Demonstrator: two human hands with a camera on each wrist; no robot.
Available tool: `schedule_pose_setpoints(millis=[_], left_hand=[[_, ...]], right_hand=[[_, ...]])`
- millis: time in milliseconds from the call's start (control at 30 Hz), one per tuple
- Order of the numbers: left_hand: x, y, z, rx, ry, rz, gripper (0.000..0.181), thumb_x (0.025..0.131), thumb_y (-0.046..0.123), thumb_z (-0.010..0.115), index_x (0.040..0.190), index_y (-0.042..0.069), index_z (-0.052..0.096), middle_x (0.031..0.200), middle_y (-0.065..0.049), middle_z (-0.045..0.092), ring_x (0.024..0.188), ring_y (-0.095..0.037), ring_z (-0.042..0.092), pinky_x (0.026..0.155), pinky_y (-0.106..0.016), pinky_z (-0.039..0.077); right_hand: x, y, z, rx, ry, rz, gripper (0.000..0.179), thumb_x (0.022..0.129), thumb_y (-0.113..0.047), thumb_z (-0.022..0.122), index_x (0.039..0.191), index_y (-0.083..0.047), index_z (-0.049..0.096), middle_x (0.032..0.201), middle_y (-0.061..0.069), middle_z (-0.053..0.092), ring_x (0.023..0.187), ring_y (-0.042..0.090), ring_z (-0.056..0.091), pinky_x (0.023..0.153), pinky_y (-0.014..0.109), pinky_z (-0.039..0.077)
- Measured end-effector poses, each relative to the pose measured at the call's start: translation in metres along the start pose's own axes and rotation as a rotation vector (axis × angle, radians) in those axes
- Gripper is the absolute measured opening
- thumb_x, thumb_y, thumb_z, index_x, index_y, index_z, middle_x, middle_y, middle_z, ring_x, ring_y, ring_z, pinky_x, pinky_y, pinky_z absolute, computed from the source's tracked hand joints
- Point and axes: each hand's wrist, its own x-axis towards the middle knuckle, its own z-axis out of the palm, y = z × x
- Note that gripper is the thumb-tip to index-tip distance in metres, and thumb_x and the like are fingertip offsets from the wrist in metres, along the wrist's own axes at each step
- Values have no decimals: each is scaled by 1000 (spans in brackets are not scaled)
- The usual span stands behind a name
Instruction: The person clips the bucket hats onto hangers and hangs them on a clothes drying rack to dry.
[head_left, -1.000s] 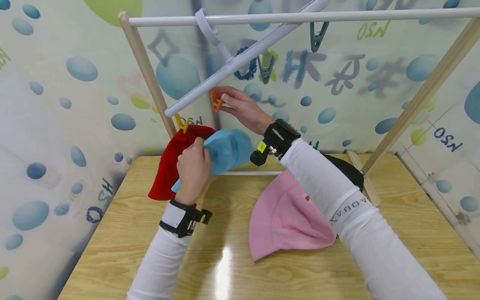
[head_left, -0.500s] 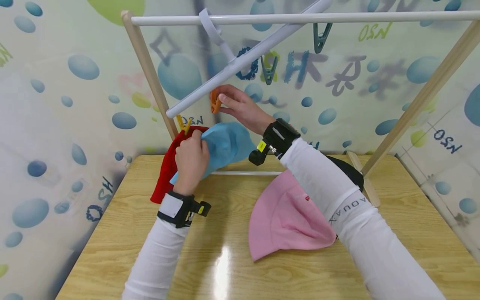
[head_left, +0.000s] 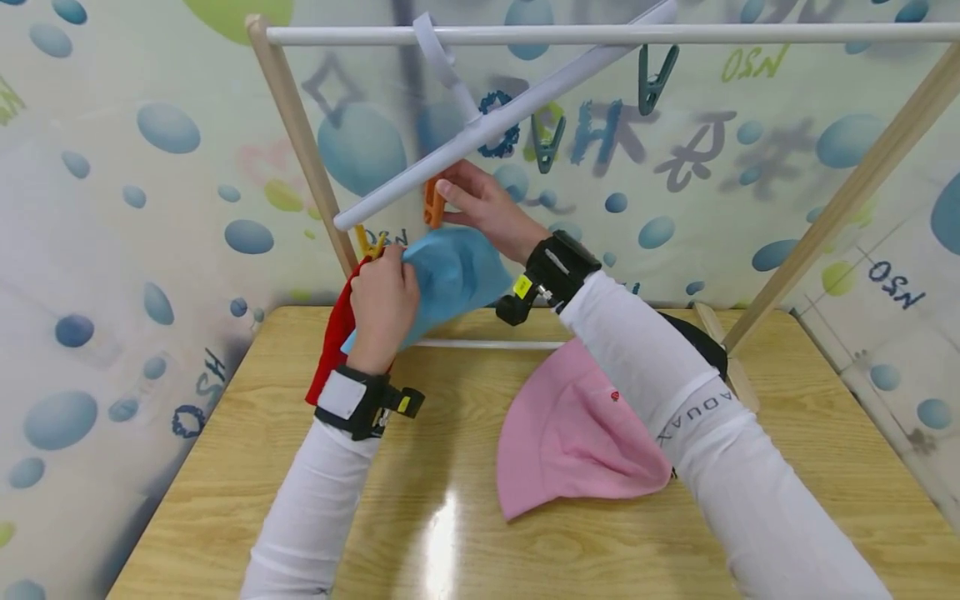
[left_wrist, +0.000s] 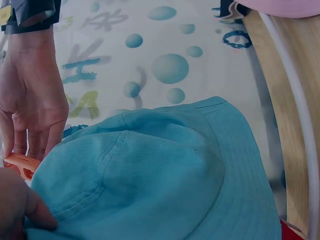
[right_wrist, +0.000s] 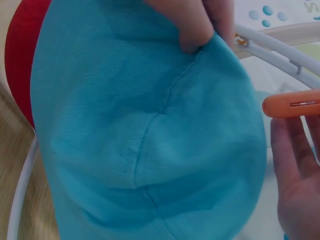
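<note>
My left hand (head_left: 384,307) pinches the crown of a light blue bucket hat (head_left: 457,271), which hangs tilted with its brim low. Just above it, my right hand (head_left: 495,204) holds an orange clothes clip (head_left: 432,204) between thumb and fingers, close under the white hanger bar (head_left: 450,158). In the right wrist view the orange clip (right_wrist: 295,103) is beside the blue hat (right_wrist: 150,125), apart from it. A red hat (head_left: 333,358) hangs behind my left hand from a yellow clip (head_left: 367,242) at the bar's left end, partly hidden.
Two dark green clips, a nearer one (head_left: 547,143) and a farther one (head_left: 655,79), hang from the hanger bar. A white rail (head_left: 525,35) on wooden posts carries the hanger. A pink hat (head_left: 577,442) lies on the wooden table (head_left: 360,517), with a black hat (head_left: 693,346) behind my right arm.
My left hand has raised the blue hat slightly, bringing its crown closer to the orange clip. The hanger has shifted a little rightward, and more of the red hat is now covered.
</note>
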Motion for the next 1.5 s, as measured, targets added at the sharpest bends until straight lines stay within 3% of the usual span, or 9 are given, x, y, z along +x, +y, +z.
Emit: schedule_pose_setpoints(millis=[267,733,1067,1500], left_hand=[[6,4,-1,17,7,-18,24,100,12,43,102,-6,59,62,-13,40,52,-30,45,46,-32,35],[15,11,-1,25,29,-15,22,98,9,43,84,-4,55,61,-10,35,52,-29,42,44,-32,30],[16,16,-4,-15,47,25,29,97,7,42,68,2,45,59,-9,31,49,-26,36,44,-33,28],[11,24,-9,-42,45,70,27,97,7,41,72,1,46,59,-8,29,48,-25,34,44,-33,28]], right_hand=[[1,-2,1,5,58,7,23,103,-7,43,123,2,47,113,12,52,112,27,53,93,37,47],[3,-2,2,20,82,7,21,102,-5,44,122,2,48,108,9,52,105,24,54,93,37,47],[2,0,-2,-37,86,-45,25,102,-5,44,125,3,50,110,9,55,113,21,50,99,28,36],[1,6,-4,-34,74,-87,23,101,-5,46,123,1,51,122,19,56,112,23,51,101,26,34]])
